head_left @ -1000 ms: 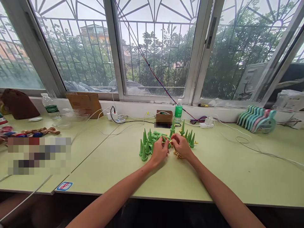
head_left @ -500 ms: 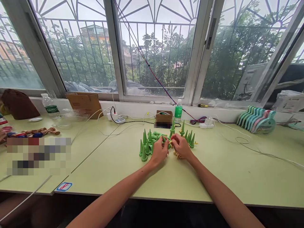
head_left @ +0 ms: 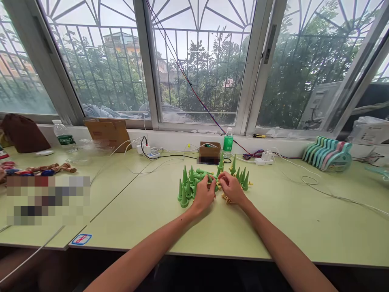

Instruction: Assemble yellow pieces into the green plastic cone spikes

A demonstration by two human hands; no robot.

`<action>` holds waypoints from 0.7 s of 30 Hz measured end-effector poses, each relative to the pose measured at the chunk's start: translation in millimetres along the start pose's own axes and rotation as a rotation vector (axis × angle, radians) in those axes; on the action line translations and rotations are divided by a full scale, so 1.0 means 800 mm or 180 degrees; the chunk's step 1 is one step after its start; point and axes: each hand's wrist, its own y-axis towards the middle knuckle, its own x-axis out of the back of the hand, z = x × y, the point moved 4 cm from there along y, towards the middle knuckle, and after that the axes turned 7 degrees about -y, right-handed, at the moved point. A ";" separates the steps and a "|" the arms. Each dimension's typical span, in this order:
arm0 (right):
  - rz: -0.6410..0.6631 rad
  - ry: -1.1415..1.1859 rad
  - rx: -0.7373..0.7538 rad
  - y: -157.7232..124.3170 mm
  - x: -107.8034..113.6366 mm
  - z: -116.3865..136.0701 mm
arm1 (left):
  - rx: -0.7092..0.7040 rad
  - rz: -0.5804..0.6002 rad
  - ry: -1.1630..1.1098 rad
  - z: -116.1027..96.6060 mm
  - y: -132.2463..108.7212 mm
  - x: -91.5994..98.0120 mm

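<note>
A green cone point(head_left: 209, 177) is gripped in the left hand point(head_left: 204, 194) above the tabletop point(head_left: 136, 219); the right hand point(head_left: 231, 188) pinches a yellow bit point(head_left: 218, 182) beside it. Other cones point(head_left: 184, 198) crowd around the hands. The bottle's point(head_left: 228, 142) green label and the sticker's point(head_left: 82, 239) red mark are unreadable. Behind are barred windows point(head_left: 197, 81), a box point(head_left: 210, 150) and cables point(head_left: 255, 153).

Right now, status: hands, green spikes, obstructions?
Left hand holding a green spike. Right hand close beside it, grip hidden. Upright green spikes beside left hand, yellow pieces by right.
</note>
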 end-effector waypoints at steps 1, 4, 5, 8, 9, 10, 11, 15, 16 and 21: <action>0.0004 0.0001 0.0001 0.000 0.000 0.000 | -0.0007 -0.0015 -0.0004 -0.001 0.000 0.000; 0.0006 0.0002 0.0009 0.001 -0.001 -0.001 | -0.0008 -0.0042 -0.0051 -0.002 0.000 0.000; 0.0006 0.0000 0.0013 0.001 -0.001 -0.002 | -0.0007 -0.0041 -0.0055 -0.002 0.000 0.000; -0.0002 -0.0005 0.0007 0.001 -0.001 -0.003 | -0.0007 -0.0015 0.0016 -0.002 0.000 0.000; -0.0002 -0.0003 0.0000 0.001 -0.001 -0.003 | -0.0005 -0.0004 0.0055 -0.001 0.000 0.000; -0.0002 0.0004 -0.0005 0.001 -0.001 -0.003 | -0.0006 0.0003 0.0092 -0.001 0.000 0.000; 0.0000 0.0012 -0.0004 0.001 -0.001 -0.003 | -0.0005 0.0011 0.0126 0.000 0.000 -0.001; 0.0011 0.0015 0.0010 0.001 -0.002 -0.002 | 0.0020 0.0015 0.0178 0.002 0.000 0.000; 0.0008 0.0004 0.0009 0.001 -0.002 -0.002 | 0.0029 0.0011 0.0169 0.002 0.000 0.000; -0.0007 0.0026 0.0029 0.000 -0.002 -0.001 | 0.0022 -0.0003 0.0071 0.002 0.001 0.000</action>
